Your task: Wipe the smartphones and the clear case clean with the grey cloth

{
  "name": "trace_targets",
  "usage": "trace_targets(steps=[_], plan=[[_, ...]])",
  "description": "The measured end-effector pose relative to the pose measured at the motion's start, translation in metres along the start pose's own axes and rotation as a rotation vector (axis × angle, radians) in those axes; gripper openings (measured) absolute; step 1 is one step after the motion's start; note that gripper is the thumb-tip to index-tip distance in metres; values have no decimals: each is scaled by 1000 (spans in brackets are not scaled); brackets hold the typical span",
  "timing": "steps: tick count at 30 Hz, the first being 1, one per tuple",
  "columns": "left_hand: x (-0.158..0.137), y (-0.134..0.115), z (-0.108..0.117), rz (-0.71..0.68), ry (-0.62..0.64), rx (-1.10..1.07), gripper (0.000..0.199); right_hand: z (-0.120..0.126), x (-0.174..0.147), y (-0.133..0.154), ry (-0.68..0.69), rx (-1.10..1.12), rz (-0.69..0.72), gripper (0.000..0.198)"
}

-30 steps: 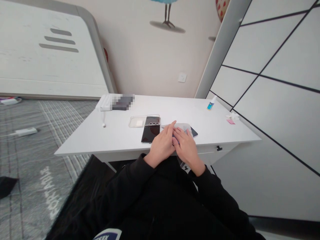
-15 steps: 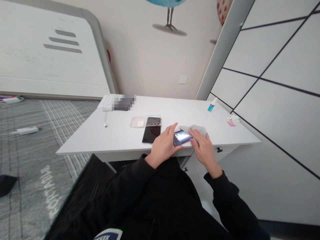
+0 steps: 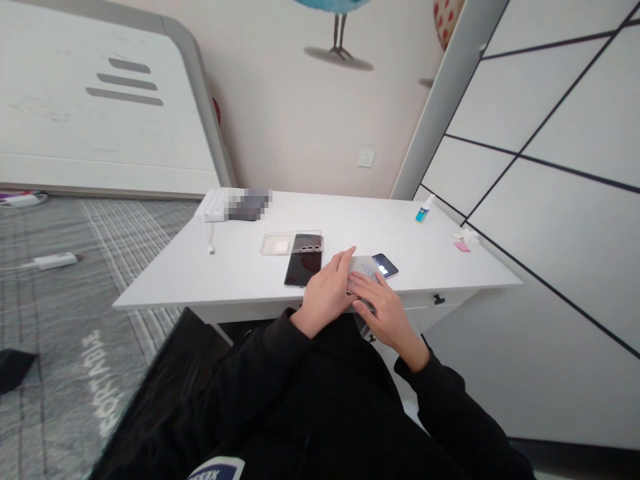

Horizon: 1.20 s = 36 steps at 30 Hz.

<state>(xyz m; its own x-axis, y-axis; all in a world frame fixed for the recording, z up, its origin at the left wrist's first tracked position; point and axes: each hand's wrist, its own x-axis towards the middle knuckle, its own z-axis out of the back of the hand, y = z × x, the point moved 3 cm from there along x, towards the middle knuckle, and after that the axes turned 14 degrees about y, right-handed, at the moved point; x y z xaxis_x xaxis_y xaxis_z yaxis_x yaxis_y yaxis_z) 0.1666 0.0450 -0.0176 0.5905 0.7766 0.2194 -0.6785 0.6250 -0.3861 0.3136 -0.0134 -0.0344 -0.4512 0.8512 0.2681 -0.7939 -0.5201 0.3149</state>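
Observation:
A phone (image 3: 386, 267) with a lit screen lies on the white table near its front edge. My left hand (image 3: 327, 292) grips the left end of that phone, fingers on the far side and thumb toward me. Under the fingers of my right hand (image 3: 384, 308) a thin pale cloth (image 3: 362, 266) is pressed on the screen, covering the left and middle part. Only the phone's right end shows. Just left of my left hand rests a second, dark phone (image 3: 303, 262), and its upper part touches a clear phone case (image 3: 277, 245).
On the white table (image 3: 235, 270) a small spray bottle (image 3: 424, 209) stands at the back right. Nearby lie crumpled white scraps and a pink slip (image 3: 461, 247). A white cable (image 3: 211, 239) and a blurred dark item (image 3: 250, 205) are at the back left.
My right hand has slid left across the phone with the cloth, close to my left hand. The phone's right end is now uncovered. My left hand stays almost in place.

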Motion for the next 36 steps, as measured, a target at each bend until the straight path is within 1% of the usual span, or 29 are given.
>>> trace_targets(steps=[4,7,9,12,15,17,20,22,25,28,30,32,34,36], plan=[[1,1,1,-17,0,-4,85,9,-7,-27,-73,-24,-74,43],[1,1,0,-24,-4,-7,86,15,-9,-44,-125,-55,-166,46],[2,1,0,-26,-7,-7,87,17,-4,-50,-132,-72,-215,49],[2,0,1,-27,-10,-11,85,14,15,-46,-99,-85,-237,57],[3,1,1,-11,-12,-21,76,5,35,-27,-37,-75,-188,62],[2,1,2,6,-10,-25,75,-1,40,-13,-2,-62,-146,66],[0,1,1,19,-2,-15,81,-5,31,2,20,-43,-104,70],[-1,1,1,23,-1,0,84,-2,18,2,25,-34,-90,65],[-1,1,0,21,-9,14,84,7,2,-14,9,-35,-109,55],[-1,1,1,3,-21,19,83,17,-3,-40,-62,-57,-188,51],[-1,1,2,-27,-16,20,77,20,-1,-56,-134,-78,-251,53],[-2,1,3,-70,-2,18,61,19,0,-64,-198,-89,-283,55],[-2,1,4,-103,12,8,43,17,-1,-65,-251,-85,-274,53],[-2,1,4,-104,12,-7,36,15,-3,-60,-309,-67,-249,51]])
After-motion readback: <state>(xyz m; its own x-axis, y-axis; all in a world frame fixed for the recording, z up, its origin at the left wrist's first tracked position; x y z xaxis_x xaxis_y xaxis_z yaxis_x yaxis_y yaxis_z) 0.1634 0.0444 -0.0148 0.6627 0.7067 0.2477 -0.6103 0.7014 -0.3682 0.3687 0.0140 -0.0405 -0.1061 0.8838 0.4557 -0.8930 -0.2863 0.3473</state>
